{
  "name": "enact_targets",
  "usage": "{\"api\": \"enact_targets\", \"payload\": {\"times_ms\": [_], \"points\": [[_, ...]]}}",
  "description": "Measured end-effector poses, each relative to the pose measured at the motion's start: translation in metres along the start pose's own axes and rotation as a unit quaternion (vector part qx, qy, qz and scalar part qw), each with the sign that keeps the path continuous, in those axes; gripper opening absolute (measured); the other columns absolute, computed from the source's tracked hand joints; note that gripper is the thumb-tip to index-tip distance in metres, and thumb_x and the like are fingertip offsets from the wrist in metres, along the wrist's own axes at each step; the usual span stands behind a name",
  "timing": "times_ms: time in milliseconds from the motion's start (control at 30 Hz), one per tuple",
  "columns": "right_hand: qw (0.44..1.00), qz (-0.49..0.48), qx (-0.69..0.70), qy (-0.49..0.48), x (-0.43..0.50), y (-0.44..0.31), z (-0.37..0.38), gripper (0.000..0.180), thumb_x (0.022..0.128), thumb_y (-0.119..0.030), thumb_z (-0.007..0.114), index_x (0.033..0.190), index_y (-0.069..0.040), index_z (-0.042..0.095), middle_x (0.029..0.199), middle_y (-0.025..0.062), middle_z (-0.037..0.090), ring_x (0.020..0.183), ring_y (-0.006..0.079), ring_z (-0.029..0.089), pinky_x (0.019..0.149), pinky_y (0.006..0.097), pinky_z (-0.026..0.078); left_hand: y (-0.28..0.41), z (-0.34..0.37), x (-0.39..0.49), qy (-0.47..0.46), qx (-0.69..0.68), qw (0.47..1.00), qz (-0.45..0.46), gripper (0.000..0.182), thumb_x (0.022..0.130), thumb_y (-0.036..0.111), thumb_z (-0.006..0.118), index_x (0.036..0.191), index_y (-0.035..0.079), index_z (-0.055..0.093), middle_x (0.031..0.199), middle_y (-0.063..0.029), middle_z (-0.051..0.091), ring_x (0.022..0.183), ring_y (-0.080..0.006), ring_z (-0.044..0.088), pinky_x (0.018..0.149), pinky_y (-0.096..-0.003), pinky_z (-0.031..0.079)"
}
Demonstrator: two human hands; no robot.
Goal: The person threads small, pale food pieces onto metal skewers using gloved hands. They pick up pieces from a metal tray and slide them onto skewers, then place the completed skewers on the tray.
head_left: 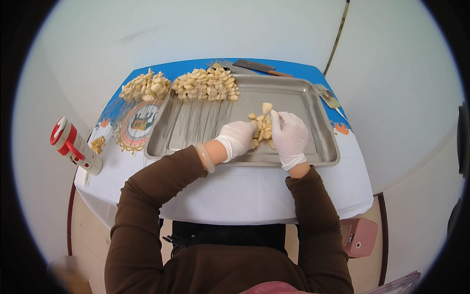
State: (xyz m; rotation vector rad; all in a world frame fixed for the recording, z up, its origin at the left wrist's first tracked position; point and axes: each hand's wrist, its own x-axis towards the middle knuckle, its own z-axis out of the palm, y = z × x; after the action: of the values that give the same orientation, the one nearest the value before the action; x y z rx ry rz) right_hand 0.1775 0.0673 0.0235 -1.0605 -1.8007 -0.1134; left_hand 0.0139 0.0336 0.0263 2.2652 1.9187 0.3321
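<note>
My left hand [237,139], in a thin white glove, is curled at the left side of a small heap of pale cream-coloured food pieces [262,128] on a metal tray [253,90]. Its fingertips are partly hidden, so whether it grips something is unclear. At the heap's right side is my right hand [292,134], gloved too, with thumb and fingers drawn together. A larger pale piece [267,107] shows just beside that thumb; I cannot tell whether it is pinched. Loaded thin metal skewers [205,86] lie at the tray's back left, their bare ends towards me.
More loaded skewers [147,86] lie left of the tray. Bare skewers [312,125] rest along its right side. A cleaver [253,66] lies behind it, a white-handled tool [328,97] to the right. A red-lidded bottle [75,147] and yellowish scraps [97,144] are at left.
</note>
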Motion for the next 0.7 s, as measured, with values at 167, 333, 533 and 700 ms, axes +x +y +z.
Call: {"api": "enact_targets", "payload": {"times_ms": [167,333,533,700], "points": [[1.0,0.009,0.003,-0.004,0.0,0.0,0.0,0.025,0.092,-0.027,0.066,0.075,-0.009,0.068,0.072,0.0089,0.065,0.068,0.0303,0.063,0.062,0.0421,0.048,-0.009,-0.011,-0.022,0.066,-0.069,0.995,0.012,0.027,0.087,0.026,0.072,0.106,0.008,0.068,0.096,-0.0116,0.07,0.086,-0.0276,0.068,0.075,-0.0386,0.055],[1.0,0.01,-0.001,-0.007,0.0,-0.001,-0.001,0.025,0.092,-0.027,0.066,0.074,-0.009,0.069,0.072,0.0092,0.065,0.069,0.0306,0.063,0.063,0.0424,0.048,-0.001,-0.009,-0.038,0.13,-0.482,0.862,-0.088,0.03,0.091,0.016,0.073,0.117,0.003,0.064,0.106,-0.0052,0.066,0.09,-0.0139,0.064,0.076,-0.0286,0.054],[0.998,0.021,-0.005,-0.051,-0.001,-0.002,0.0,0.025,0.092,-0.028,0.066,0.077,-0.009,0.071,0.073,0.0094,0.067,0.07,0.0306,0.064,0.064,0.0417,0.049,-0.021,0.019,-0.033,0.269,-0.71,0.642,-0.107,0.034,0.095,0.017,0.071,0.123,0.005,0.058,0.109,-0.001,0.064,0.092,-0.0066,0.059,0.079,-0.0235,0.049],[0.998,0.017,0.003,-0.056,-0.004,-0.006,0.001,0.024,0.091,-0.028,0.067,0.08,-0.009,0.073,0.072,0.0092,0.067,0.07,0.03,0.064,0.064,0.0414,0.049,-0.025,0.016,-0.037,0.227,-0.746,0.604,-0.166,0.038,0.095,0.016,0.07,0.128,0.006,0.054,0.115,-0.0014,0.063,0.099,-0.0081,0.058,0.088,-0.0242,0.049]]}}
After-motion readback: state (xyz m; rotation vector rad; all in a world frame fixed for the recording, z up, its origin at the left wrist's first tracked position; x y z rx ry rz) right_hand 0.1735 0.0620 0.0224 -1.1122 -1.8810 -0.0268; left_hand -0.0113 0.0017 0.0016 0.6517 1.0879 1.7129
